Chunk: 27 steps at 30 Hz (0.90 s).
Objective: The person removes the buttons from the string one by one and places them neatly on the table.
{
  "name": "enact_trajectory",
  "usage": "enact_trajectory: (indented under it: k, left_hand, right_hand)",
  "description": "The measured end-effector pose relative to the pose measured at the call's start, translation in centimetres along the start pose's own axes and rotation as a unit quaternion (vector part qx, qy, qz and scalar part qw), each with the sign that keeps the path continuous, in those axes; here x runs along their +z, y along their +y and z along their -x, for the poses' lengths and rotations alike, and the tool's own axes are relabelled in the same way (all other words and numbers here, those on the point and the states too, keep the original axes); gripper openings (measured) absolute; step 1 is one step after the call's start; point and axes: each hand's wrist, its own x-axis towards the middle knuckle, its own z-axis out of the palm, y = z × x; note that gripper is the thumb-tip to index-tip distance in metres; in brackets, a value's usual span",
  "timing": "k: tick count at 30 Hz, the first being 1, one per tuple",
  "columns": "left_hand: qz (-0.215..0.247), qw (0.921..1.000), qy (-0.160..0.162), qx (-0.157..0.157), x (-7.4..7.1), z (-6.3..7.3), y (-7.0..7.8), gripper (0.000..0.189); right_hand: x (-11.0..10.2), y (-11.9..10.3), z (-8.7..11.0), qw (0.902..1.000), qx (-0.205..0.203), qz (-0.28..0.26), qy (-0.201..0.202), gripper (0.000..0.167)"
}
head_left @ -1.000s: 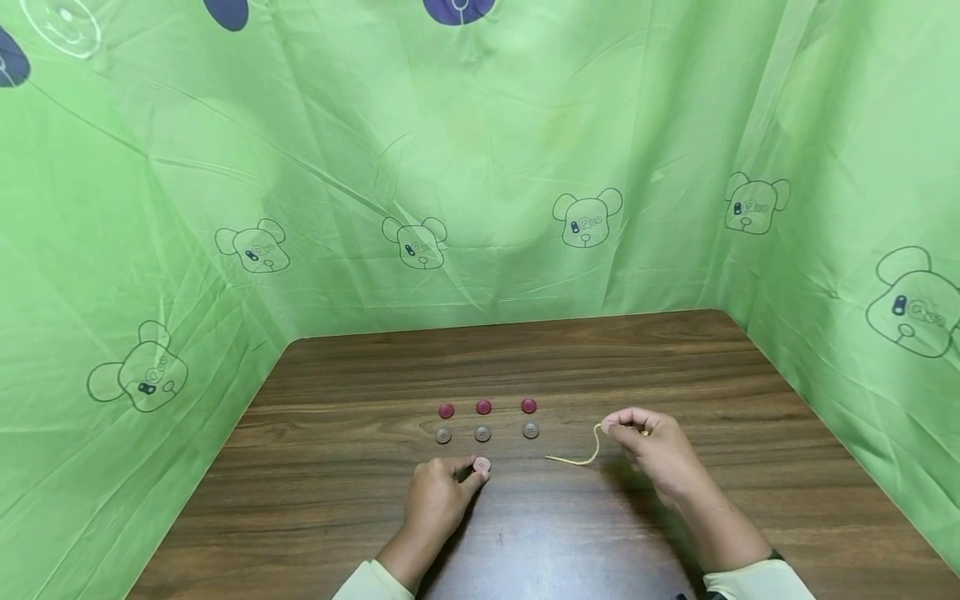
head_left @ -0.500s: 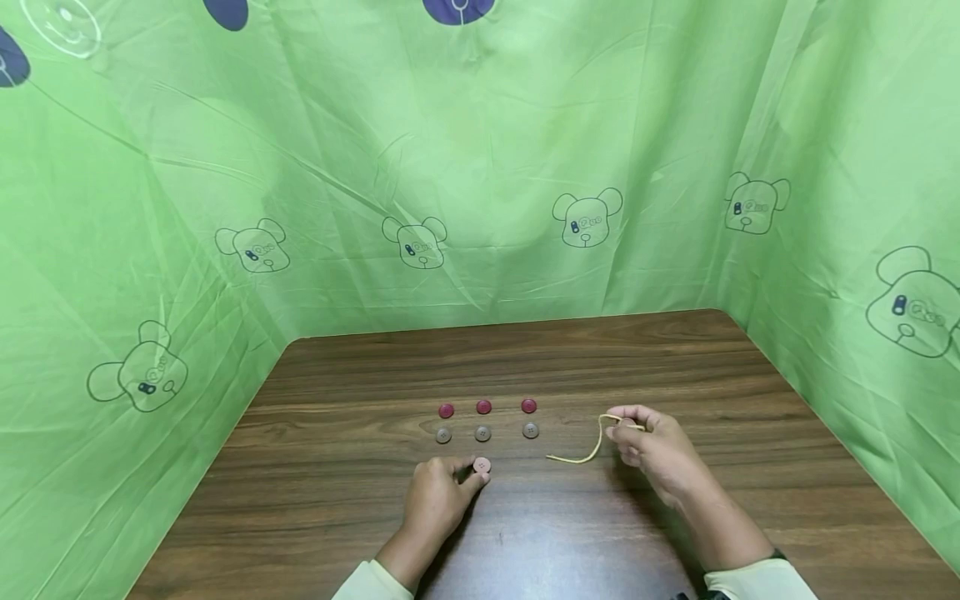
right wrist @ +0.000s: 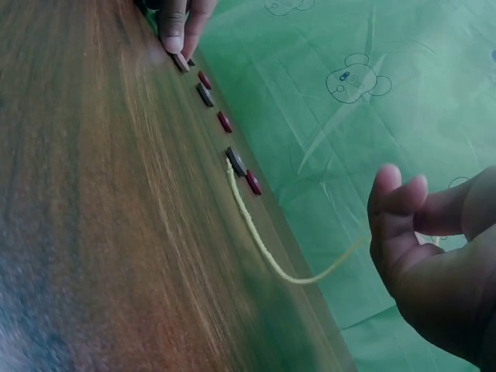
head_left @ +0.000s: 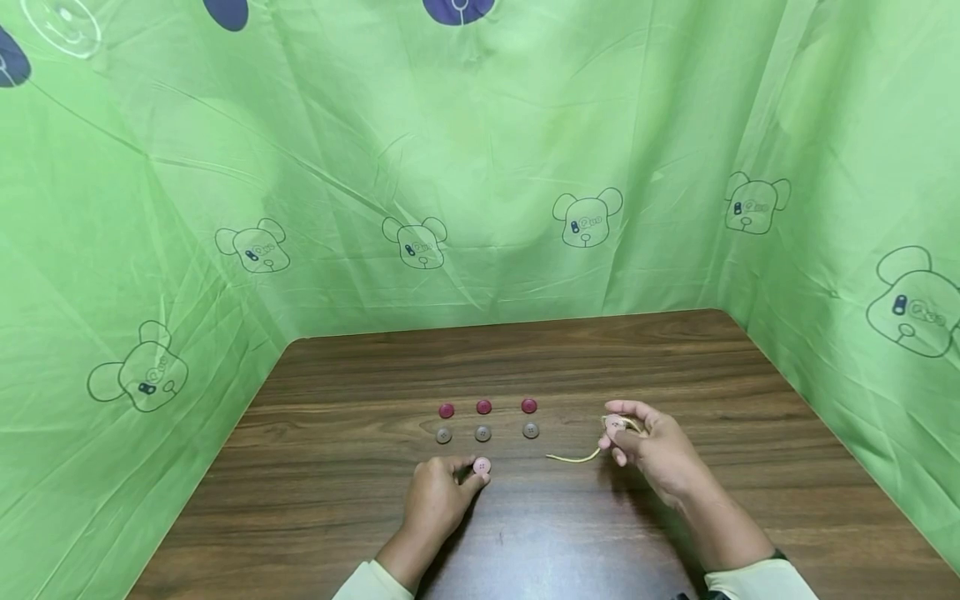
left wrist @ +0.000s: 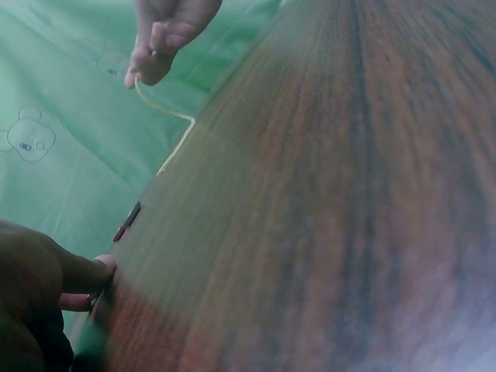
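In the head view, my left hand [head_left: 437, 502] pinches a pale pink button [head_left: 482, 466] by its edges between thumb and index finger, down at the tabletop. To the right and above the wood, my right hand [head_left: 660, 454] holds another pink button [head_left: 614, 426] with its face turned up, together with a thin yellow string [head_left: 573, 459]. The string's loose end trails left onto the table; whether it passes through the button's holes is too small to tell. From the right wrist view, the string [right wrist: 267, 260] curves down from the fingers, which hide that button.
Beyond my left hand lie a row of grey-brown buttons [head_left: 482, 433] and, behind it, a row of dark red buttons [head_left: 483, 407]. The brown wood table [head_left: 360, 375] ends at a green printed cloth [head_left: 495, 283] at the back and sides.
My right hand's fingers have shifted and turned, so the pink button in them now shows its face. The string has moved slightly with them. My left hand stays in place.
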Motion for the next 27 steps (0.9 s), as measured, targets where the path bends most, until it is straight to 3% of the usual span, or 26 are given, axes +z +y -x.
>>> enact_trajectory:
  k: [8, 15, 20, 27]
  left_hand:
    - [0.008, 1.0000, -0.002, 0.001, -0.05, -0.01, 0.06, 0.028]
    - [0.015, 0.9998, -0.005, -0.012, -0.10, -0.09, -0.03, 0.034]
    - [0.012, 0.9998, -0.007, -0.015, -0.16, -0.14, 0.02, 0.038]
    - [0.024, 0.9992, -0.017, -0.028, -0.32, -0.12, 0.07, 0.043]
  right_hand:
    - [-0.17, 0.15, 0.00, 0.9999, -0.016, -0.003, -0.005, 0.043]
    - [-0.06, 0.03, 0.22, 0.9996, -0.016, 0.022, 0.006, 0.045]
    - [-0.05, -0.14, 0.37, 0.9986, -0.016, 0.045, 0.024, 0.038]
    - [-0.02, -0.30, 0.55, 0.9995, -0.013, 0.021, 0.021, 0.025]
